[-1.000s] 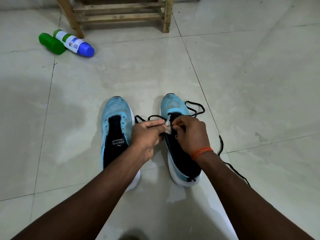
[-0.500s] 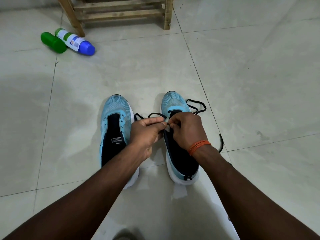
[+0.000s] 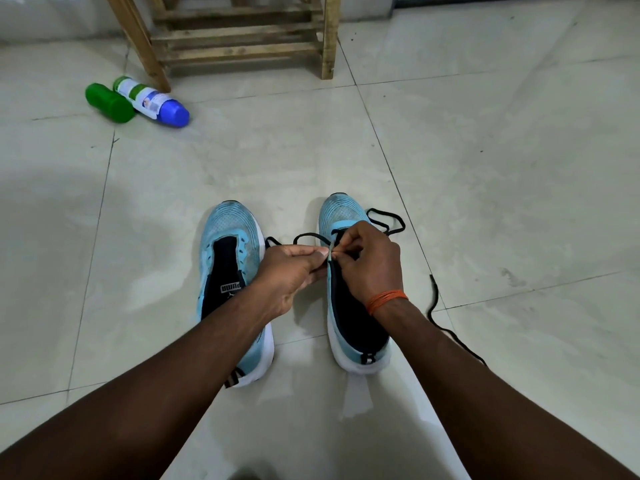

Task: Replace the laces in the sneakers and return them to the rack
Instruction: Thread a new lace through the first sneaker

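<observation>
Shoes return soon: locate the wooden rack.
Head view, top centre: the wooden rack stands beyond the sneakers, with two bottles lying by its left leg.

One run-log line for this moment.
step: threading black lace | left hand: pinches right sneaker eyelet edge | right hand: pinches lace | left sneaker: unlaced | rack: behind

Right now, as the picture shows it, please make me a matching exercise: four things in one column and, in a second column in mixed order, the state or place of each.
Things:
1. wooden rack
2. green bottle
3. black lace
4. left sneaker

States:
a. has no lace in it
b. pinched between left hand and right hand
c. stands upright, farthest from the person
d. lies on its side

Pairs: 1-c, 2-d, 3-b, 4-a.
</observation>
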